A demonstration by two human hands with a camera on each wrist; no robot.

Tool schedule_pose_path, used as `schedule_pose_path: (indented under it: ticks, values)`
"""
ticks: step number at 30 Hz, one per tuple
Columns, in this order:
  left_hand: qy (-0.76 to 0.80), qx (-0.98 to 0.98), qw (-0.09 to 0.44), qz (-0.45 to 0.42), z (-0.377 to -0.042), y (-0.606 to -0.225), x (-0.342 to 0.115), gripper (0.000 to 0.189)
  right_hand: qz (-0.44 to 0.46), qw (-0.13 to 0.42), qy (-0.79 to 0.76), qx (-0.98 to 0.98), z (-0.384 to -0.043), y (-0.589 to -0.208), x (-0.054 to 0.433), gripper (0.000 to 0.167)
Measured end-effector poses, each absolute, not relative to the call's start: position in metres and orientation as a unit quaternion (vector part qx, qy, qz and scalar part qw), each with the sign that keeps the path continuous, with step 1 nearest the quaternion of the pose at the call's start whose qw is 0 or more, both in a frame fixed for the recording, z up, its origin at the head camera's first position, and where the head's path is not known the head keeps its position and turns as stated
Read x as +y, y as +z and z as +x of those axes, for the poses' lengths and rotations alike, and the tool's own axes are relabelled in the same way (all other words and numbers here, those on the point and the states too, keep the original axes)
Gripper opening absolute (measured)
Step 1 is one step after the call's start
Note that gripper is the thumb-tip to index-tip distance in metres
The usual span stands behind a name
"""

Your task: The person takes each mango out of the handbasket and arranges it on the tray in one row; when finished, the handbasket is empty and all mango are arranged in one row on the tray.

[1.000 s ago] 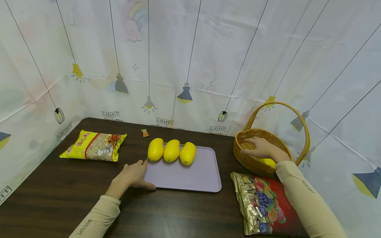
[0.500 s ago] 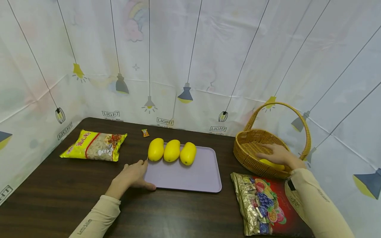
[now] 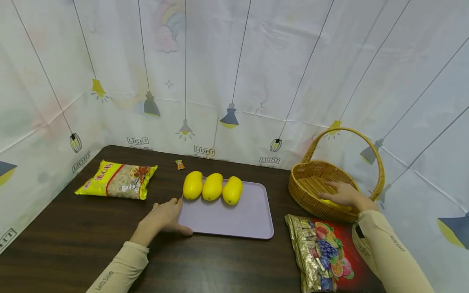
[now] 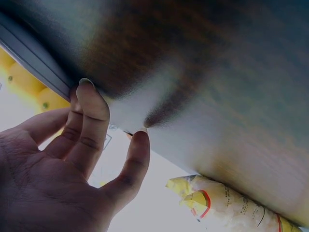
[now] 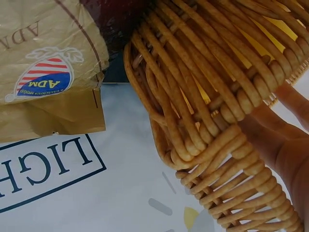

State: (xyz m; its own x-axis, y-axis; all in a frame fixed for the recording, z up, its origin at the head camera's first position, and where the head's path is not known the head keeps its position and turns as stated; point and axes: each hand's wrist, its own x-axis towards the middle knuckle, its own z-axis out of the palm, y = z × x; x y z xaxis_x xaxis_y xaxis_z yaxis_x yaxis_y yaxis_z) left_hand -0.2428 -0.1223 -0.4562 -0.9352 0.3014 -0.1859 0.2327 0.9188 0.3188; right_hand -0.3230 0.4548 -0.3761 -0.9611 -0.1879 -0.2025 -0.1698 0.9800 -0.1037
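Observation:
At the front left corner of a lilac tray (image 3: 249, 215), my left hand (image 3: 161, 221) touches the rim, thumb along the front edge and fingers at the left side. In the left wrist view, loosely bent fingers (image 4: 91, 113) meet the tray's edge. Three yellow mangoes (image 3: 212, 187) lie in a row along the tray's back. My right hand (image 3: 344, 195) reaches inside a wicker basket (image 3: 305, 195), fingers extended over another yellow mango (image 3: 338, 206), which it partly covers. The basket's weave hides most of that hand in the right wrist view.
A red and gold candy bag (image 3: 322, 252) lies before the basket, under the right forearm. The basket's tall handle (image 3: 379, 162) arches behind the hand. A yellow snack packet (image 3: 121, 181) lies at the left; a small wrapped candy (image 3: 180, 165) is behind the tray.
My right hand has moved right within the basket and settled lower over the mango there. My left hand and the tray with its mangoes have stayed in place.

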Motion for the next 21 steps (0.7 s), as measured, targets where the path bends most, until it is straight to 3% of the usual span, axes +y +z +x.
schedule_pose_path:
  ticks: [21]
  values:
    - [0.147, 0.974, 0.099, 0.141, -0.244, -0.460, -0.123, 0.118, -0.083, 0.119, 0.004, 0.989, -0.334, -0.389, 0.468, 0.083]
